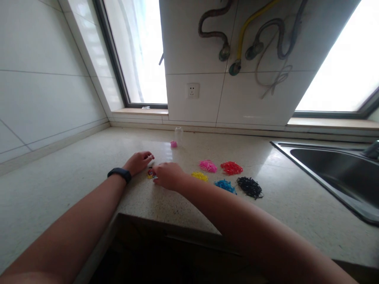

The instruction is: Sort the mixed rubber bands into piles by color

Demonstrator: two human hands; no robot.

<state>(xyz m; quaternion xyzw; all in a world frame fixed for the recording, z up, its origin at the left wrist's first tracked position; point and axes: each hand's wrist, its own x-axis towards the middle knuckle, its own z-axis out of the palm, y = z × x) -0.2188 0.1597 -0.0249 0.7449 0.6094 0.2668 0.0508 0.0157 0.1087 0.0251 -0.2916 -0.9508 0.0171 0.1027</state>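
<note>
On the counter lies a small mixed-colour pile of rubber bands (150,174), partly covered by my right hand (169,175). The fingers of that hand are bent together over the pile; what is between them is too small to make out. Just left of the pile rests my left hand (140,162), its fingers loosely curled and apart, holding nothing visible. Sorted by colour, rubber bands lie to the right: a yellow heap (199,176) partly behind my right arm, a pink heap (208,166), a red heap (231,168), a blue heap (225,186) and a black heap (249,187).
A clear plastic bottle (179,135) stands farther back, with a pink cap (173,144) beside it. The steel sink (310,183) is set into the counter (174,205) at the right. A wall socket (193,90) and hoses (241,39) are on the tiled wall.
</note>
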